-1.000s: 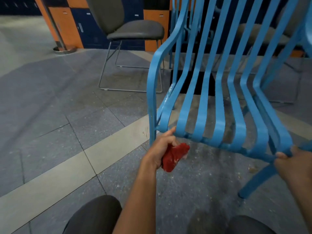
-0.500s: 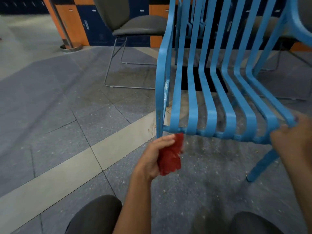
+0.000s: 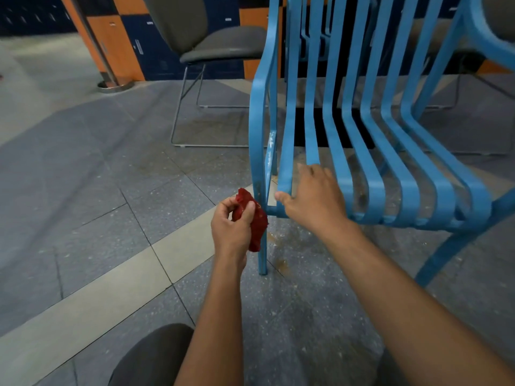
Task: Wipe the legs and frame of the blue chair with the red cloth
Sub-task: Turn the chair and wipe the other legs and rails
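The blue chair [image 3: 370, 151], made of curved metal slats, stands on the floor right in front of me. My left hand [image 3: 231, 227] is closed on the crumpled red cloth [image 3: 255, 218] and holds it against the chair's front left leg [image 3: 262, 254], just below the seat's front rail. My right hand [image 3: 315, 196] grips the seat's front edge at its left corner, thumb under the rail and fingers over the slats. The front right leg [image 3: 446, 254] slants down at the right.
A grey padded chair [image 3: 211, 45] on a thin metal frame stands behind at the left. Orange and dark blue lockers [image 3: 125, 37] line the back wall. A pole base [image 3: 114, 84] sits at the far left. My knees show at the bottom edge.
My right hand let go of the seat's right corner and took the left corner. My left hand brought the cloth from under the front rail onto the front left leg. The chair has settled level.
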The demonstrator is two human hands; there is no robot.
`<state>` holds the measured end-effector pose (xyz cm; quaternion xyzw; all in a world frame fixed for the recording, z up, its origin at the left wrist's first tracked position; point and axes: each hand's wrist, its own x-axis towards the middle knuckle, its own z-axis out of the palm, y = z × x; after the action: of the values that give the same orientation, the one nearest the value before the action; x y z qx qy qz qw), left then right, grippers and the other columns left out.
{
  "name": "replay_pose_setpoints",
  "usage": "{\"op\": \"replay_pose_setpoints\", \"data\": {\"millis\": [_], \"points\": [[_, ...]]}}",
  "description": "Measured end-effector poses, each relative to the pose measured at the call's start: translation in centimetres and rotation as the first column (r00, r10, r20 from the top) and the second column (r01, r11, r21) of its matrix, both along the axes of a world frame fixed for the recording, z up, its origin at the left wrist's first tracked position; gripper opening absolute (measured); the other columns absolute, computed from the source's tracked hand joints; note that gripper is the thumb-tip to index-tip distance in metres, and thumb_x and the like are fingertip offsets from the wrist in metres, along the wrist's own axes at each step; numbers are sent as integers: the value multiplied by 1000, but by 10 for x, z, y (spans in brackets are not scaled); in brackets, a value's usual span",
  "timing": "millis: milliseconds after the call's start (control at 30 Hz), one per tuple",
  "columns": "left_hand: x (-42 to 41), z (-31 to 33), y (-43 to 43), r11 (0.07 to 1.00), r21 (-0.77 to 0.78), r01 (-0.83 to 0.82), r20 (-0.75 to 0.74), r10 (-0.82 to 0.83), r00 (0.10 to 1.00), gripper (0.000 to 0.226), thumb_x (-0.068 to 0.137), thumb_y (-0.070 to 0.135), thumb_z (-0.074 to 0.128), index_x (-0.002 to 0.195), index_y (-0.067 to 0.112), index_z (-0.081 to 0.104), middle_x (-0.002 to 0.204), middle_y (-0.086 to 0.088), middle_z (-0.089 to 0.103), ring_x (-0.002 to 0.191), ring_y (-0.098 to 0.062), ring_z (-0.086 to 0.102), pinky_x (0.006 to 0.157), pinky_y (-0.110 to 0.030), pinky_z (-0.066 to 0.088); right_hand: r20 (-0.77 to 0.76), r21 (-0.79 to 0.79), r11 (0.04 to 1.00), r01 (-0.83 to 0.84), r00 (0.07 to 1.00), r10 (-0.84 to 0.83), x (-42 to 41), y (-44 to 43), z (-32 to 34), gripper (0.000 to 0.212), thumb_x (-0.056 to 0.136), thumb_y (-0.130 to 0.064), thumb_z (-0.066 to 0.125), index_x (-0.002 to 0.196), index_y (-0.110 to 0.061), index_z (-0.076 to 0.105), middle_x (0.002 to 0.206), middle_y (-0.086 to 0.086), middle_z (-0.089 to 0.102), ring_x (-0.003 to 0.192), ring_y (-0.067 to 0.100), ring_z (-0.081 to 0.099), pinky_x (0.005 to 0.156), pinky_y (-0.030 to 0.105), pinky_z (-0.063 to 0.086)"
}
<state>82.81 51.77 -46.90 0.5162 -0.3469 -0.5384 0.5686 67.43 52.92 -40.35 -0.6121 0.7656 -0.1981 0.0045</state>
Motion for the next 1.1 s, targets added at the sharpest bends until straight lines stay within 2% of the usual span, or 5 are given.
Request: {"op": "replay_pose_setpoints", "data": {"millis": [267, 500, 833, 1000, 1100], "points": [[7, 4, -4, 979, 203, 15, -223, 31, 974, 53, 76, -17, 58, 121, 12, 60, 127, -21, 66, 113, -38, 66, 85, -51, 62, 53, 98, 992, 84, 995, -90, -11, -18, 7, 71, 83, -50, 85, 138, -12, 61, 134, 5, 60, 133, 30, 49, 102, 41, 48], [13, 12, 5, 993, 86, 80, -366, -43, 930, 69, 88, -15, 71, 149, 11, 51, 131, -16, 67, 112, -29, 74, 81, -31, 63, -64, 157, 979, 129, 991, -121, -8, -25, 13, 66, 81, -56, 84, 128, -13, 65, 127, 4, 60, 124, 27, 54, 93, 39, 50], [-26, 19, -12, 961, -215, -171, 265, 226, 937, 70, 69, 37, 97, 132, 27, 69, 104, 11, 77, 85, 2, 74, 79, -19, 61, -79, 195, 973, 121, 991, -108, -7, -29, 19, 71, 80, -58, 84, 137, -20, 64, 134, 3, 55, 128, 27, 50, 95, 39, 49], [-32, 17, -21, 937, -302, -176, 481, 309, 821, 56, 77, 58, 85, 127, 36, 72, 112, 19, 74, 98, 2, 66, 79, -6, 42, -116, 217, 965, 146, 986, -123, -2, -34, 20, 68, 82, -53, 84, 137, -18, 63, 132, 3, 49, 128, 24, 49, 90, 36, 50], [-29, 7, -27, 950, -274, -147, 520, 275, 808, 49, 80, 55, 84, 125, 37, 74, 112, 17, 75, 105, -4, 66, 85, -15, 48, -137, 236, 960, 152, 983, -122, -3, -35, 22, 69, 82, -55, 83, 137, -17, 63, 133, 4, 48, 128, 24, 49, 88, 36, 49]]}}
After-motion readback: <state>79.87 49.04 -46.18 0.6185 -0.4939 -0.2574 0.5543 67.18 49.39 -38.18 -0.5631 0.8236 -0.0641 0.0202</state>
